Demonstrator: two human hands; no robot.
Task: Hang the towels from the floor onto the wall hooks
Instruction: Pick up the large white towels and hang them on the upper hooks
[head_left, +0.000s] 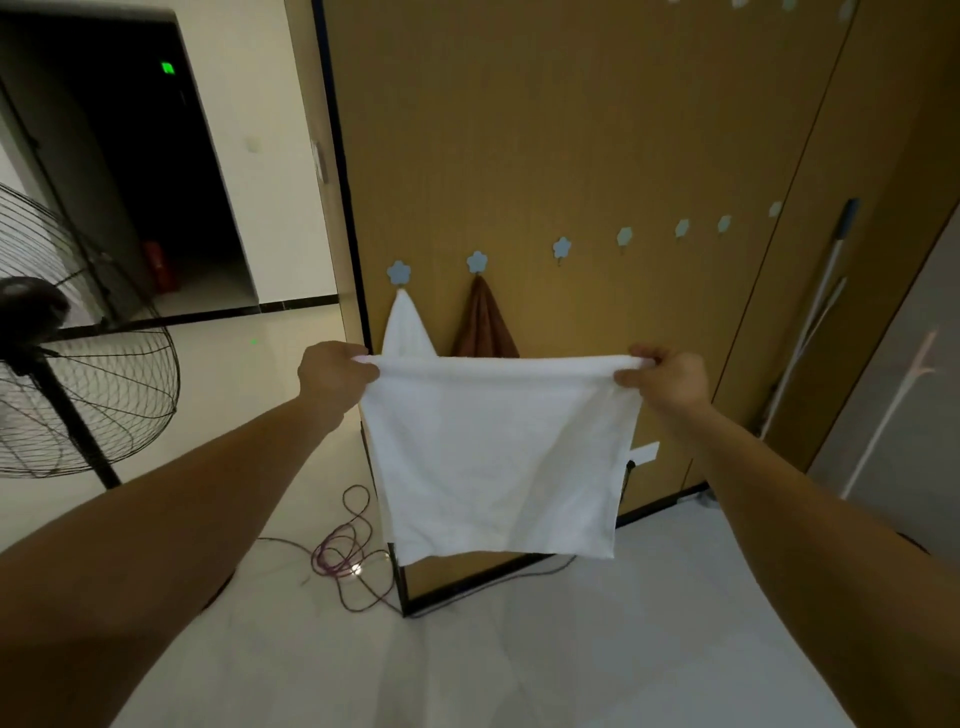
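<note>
A person holds a white towel (493, 457) spread out before a wooden wall, the left hand (332, 371) and right hand (665, 376) each in a closed pinching grip on a top corner. It looks light, soft and limp, sagging between them. Bunching one corner should suit the free hook (561, 248).

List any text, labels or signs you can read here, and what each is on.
No text here is readable.
Green lit sign, upper left: too small and blurred to read.
White tag beside the held towel: no legible print.
</note>
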